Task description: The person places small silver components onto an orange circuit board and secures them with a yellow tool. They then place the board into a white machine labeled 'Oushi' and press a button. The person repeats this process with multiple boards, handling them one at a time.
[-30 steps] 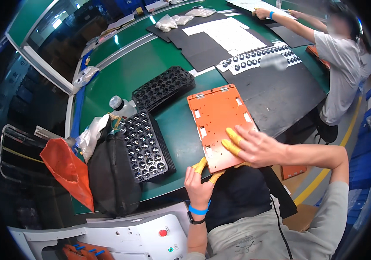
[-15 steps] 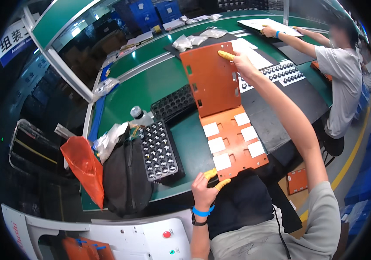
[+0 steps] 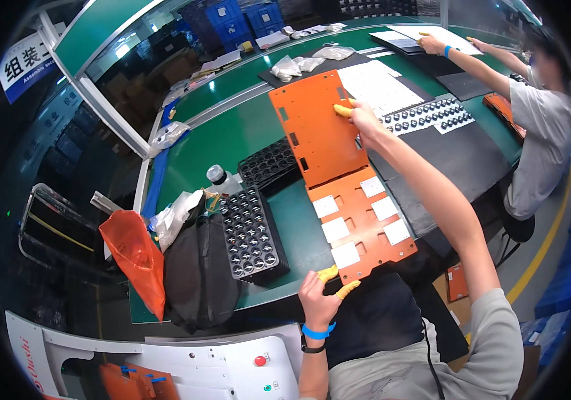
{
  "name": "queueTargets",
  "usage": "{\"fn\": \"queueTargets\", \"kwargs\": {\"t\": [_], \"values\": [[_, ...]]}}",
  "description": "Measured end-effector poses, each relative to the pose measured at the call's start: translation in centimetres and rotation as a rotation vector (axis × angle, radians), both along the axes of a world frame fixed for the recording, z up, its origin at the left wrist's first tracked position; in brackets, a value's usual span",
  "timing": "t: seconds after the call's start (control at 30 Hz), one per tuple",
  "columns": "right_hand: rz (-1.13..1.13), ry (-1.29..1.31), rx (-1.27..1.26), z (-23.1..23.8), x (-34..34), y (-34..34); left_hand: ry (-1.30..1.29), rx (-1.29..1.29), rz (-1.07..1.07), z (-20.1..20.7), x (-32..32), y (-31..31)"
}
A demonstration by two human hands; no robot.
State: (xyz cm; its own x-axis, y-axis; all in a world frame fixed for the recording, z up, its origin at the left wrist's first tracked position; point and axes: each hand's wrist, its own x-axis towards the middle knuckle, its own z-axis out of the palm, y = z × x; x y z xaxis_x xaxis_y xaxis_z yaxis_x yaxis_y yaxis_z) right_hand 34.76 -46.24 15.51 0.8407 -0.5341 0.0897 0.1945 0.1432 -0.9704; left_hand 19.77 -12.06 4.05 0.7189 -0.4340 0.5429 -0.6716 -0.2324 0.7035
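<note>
A hinged orange fixture lies opened in front of me. Its base carries several small white square plates in two columns. The lid, with slots along its left side, stands raised at the far end. My right hand grips the lid's right edge, with a yellow cover on the thumb. My left hand holds the base's near left corner between yellow-covered thumb and finger. Left of the fixture stands a black tray filled with round black parts, and a second black tray lies behind it.
A clear bottle, a black bag and an orange-red bag sit at the left. White sheets with black round parts lie on a dark mat. At the right a co-worker handles a white panel.
The lid leans a little further back and left. My right hand has come lower along its edge. My left hand stays at the base corner. The whole view has shifted slightly.
</note>
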Motion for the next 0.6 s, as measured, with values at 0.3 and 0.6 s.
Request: {"fn": "queueTargets", "kwargs": {"t": [0.3, 0.6], "values": [[-0.095, 0.021, -0.199, -3.2, 7.0, 3.7, -0.079, 0.031, 0.132, -1.3, -1.9, 0.9], [-0.152, 0.199, -0.815, -2.0, 6.2, 3.3, -0.053, 0.056, 0.138, -1.4, -2.0, 1.4]]}}
